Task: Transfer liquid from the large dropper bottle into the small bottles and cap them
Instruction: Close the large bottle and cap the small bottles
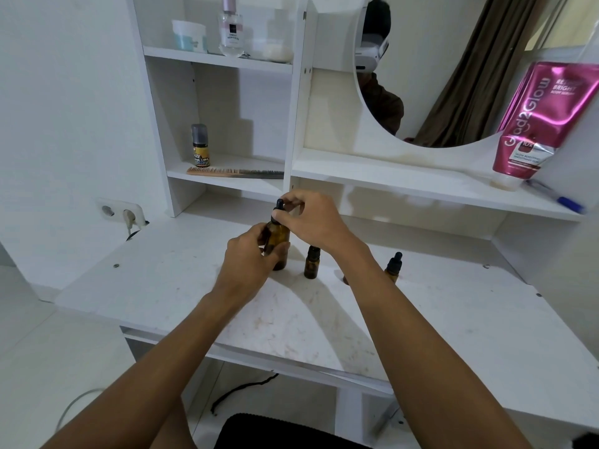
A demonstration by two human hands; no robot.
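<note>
My left hand (249, 257) holds the big bottle (278, 241) still so my right hand (311, 218) can pinch and twist its dropper cap (278, 209).

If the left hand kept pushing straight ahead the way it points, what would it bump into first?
Nothing new: the left hand is already wrapped around the large amber dropper bottle. Beyond that, probably the white shelf unit, though depth is unclear.

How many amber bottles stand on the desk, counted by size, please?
Large dropper bottle: 1
Small open bottle: 1
Small dropper bottle: 1
Total: 3
</note>
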